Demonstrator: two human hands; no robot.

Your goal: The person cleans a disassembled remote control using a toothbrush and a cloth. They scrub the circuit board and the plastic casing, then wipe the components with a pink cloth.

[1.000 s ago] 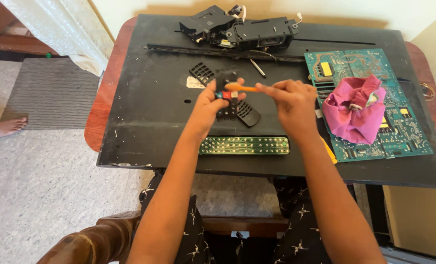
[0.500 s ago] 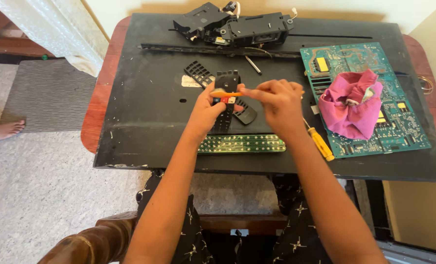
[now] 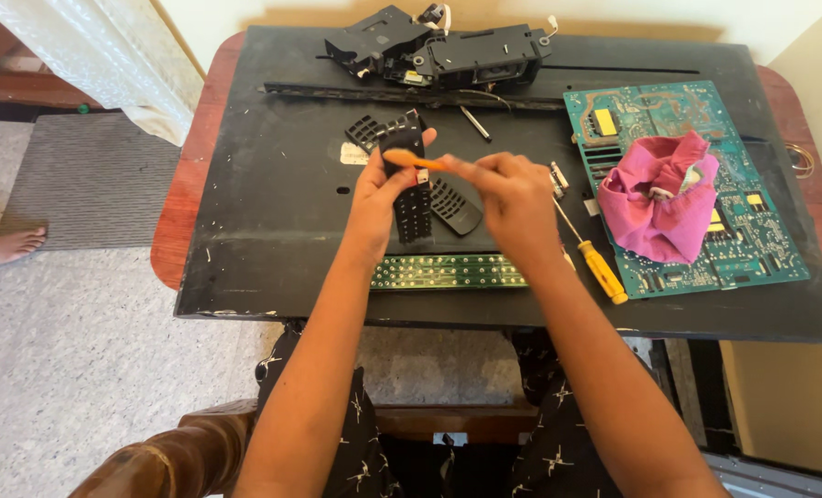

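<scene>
The left hand (image 3: 383, 198) is closed around a black remote-control shell (image 3: 409, 189), thumb against its near side and fingers wrapped behind; the right hand (image 3: 512, 198) pinches the handle of a small orange brush (image 3: 417, 161), whose head rests on the upper end of the shell, just beside the left thumb. The step in hand looks like brushing the shell clean; to do it well, the person would likely keep the left grip firm so the shell does not twist, and stroke lightly with the bristles along the rows of button holes rather than across them, so that dust is carried off the end and not pushed into the openings. The shell's long axis runs away from the person, with its top end pointing to the far edge of the table and tilted slightly up; its lower end dips toward the black panel (image 3: 272, 203) under the hands. The brush lies crosswise to it, handle toward the right hand and head toward the left. Just right of the left hand lies a dark rubber keypad (image 3: 454, 205); below both hands sits a green strip board (image 3: 448, 270); right of the right hand lie a yellow-handled screwdriver (image 3: 604, 272) and a pink cloth (image 3: 655, 207) on a green circuit board (image 3: 761, 244).
</scene>
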